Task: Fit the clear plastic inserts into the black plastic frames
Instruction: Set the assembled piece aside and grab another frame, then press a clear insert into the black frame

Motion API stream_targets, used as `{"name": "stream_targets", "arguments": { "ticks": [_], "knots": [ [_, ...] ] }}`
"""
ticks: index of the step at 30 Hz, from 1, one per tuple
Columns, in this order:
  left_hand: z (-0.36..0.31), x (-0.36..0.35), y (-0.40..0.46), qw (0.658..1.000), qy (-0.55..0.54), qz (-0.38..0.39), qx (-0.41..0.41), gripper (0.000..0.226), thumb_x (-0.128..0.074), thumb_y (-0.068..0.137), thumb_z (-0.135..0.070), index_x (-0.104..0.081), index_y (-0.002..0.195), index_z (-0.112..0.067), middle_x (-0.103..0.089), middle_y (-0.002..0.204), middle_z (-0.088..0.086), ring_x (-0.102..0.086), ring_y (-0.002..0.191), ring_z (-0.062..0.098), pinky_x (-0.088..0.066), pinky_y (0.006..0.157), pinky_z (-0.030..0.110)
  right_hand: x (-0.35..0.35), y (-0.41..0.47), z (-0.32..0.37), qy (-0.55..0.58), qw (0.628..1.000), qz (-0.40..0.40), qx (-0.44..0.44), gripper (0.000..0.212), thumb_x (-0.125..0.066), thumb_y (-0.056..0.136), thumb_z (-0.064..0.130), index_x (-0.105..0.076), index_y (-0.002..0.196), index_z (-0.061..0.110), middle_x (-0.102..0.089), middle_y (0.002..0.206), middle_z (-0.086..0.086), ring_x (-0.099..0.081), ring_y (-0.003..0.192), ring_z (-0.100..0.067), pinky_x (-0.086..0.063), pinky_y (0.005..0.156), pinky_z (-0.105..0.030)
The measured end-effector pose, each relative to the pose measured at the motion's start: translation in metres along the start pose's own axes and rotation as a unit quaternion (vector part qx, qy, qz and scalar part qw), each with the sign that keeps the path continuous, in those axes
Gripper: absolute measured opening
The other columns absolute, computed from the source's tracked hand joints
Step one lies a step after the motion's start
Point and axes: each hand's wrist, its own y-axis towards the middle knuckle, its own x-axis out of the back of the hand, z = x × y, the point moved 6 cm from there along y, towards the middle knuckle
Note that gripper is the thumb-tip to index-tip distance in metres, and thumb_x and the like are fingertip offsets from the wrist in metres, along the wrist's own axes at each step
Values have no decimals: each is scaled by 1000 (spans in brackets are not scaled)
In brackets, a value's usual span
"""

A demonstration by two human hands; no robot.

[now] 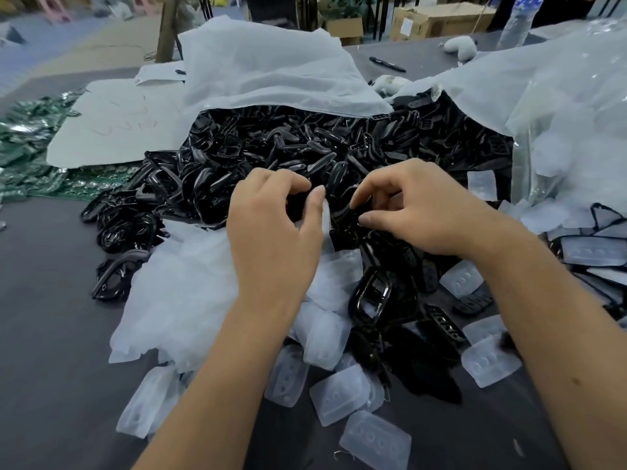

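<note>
At the middle of the bench (51,300), my left hand (274,239) and right hand (417,212) met with fingers curled, pinching one black frame (342,215) between them; whether a clear insert sat in it I could not tell. Behind them lay the black frame pile (305,147) spilling from a white bag (264,69). Loose clear inserts (339,395) lay nearer me, with fitted pieces (592,251) on the right.
</note>
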Motion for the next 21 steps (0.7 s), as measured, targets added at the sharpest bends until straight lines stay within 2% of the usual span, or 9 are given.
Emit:
{"name": "stream_targets", "arguments": {
  "ticks": [1, 3, 6, 9, 11, 14, 16, 18, 21],
  "knots": [
    [-2, -2, 0, 1000, -4, 10, -13, 18, -74, 94, -32, -72, 84, -17, -62, 83, -7, -59, 80, 16, -50, 75, 38, -2, 0, 1, -3, 1000, 12, 6, 14, -83, 87, 23, -77, 93, 34, -68, 70, 9, -60, 62, -1, -50, 69, -24],
    [-8, -13, -3, 994, -32, 97, -44, 25, -79, 90, -38, -69, 76, -19, -59, 75, -10, -54, 76, 12, -45, 71, 31, -1, 0, -2, -4, 1000, 6, 6, 15, -83, 87, 23, -77, 92, 35, -69, 72, 7, -61, 61, -2, -51, 67, -25],
    [-15, -36, -19, 956, -29, 274, -101, 33, -87, 74, -55, -78, 82, -25, -61, 89, -10, -49, 97, 20, -41, 90, 30, -3, 1, -11, 48, 999, -8, -8, 15, -81, 88, 16, -76, 93, 30, -71, 71, 2, -60, 57, -7, -52, 65, -32],
    [-9, -44, -25, 930, -18, 357, -91, 32, -90, 66, -56, -81, 82, -30, -53, 101, -10, -37, 111, 21, -34, 107, 35, -16, -2, -14, 142, 990, -4, -13, 15, -78, 91, 10, -75, 98, 23, -67, 68, -2, -57, 51, -11, -47, 57, -25],
    [-6, -44, -23, 931, -39, 358, -67, 25, -93, 67, -48, -80, 79, -31, -56, 104, -8, -38, 112, 20, -34, 106, 30, -21, -4, -17, 210, 977, -40, -14, 16, -75, 93, 6, -75, 102, 19, -66, 74, -11, -57, 52, -12, -45, 52, -20],
    [-4, -38, -16, 944, -101, 314, -12, 20, -93, 73, -34, -75, 76, -26, -66, 103, -5, -50, 105, 18, -39, 90, 17, -22, -5, -21, 315, 944, -94, -8, 24, -72, 93, -1, -76, 108, 18, -60, 77, -4, -56, 55, -13, -43, 48, -20],
    [1, -31, -9, 953, -167, 249, 32, 18, -88, 83, -24, -72, 79, -17, -72, 99, -2, -61, 91, 20, -46, 75, 27, -22, -6, -22, 361, 927, -103, 3, 34, -71, 91, -5, -76, 114, 20, -63, 79, 0, -57, 60, -15, -46, 52, -22],
    [6, -23, -4, 956, -221, 179, 69, 16, -76, 95, -19, -67, 87, -10, -76, 95, 7, -65, 78, 27, -50, 67, 40, -22, -7, -24, 401, 910, -103, 4, 39, -70, 87, -5, -74, 116, 21, -67, 82, -1, -59, 65, -16, -48, 55, -22],
    [12, -17, -3, 937, -297, 124, 136, 20, -55, 109, -20, -51, 98, -4, -77, 91, 15, -75, 73, 31, -59, 59, 43, -24, -7, -27, 422, 900, -109, -9, 29, -73, 84, -3, -70, 107, 14, -68, 81, -2, -62, 66, -15, -48, 52, -23]
  ]
}}
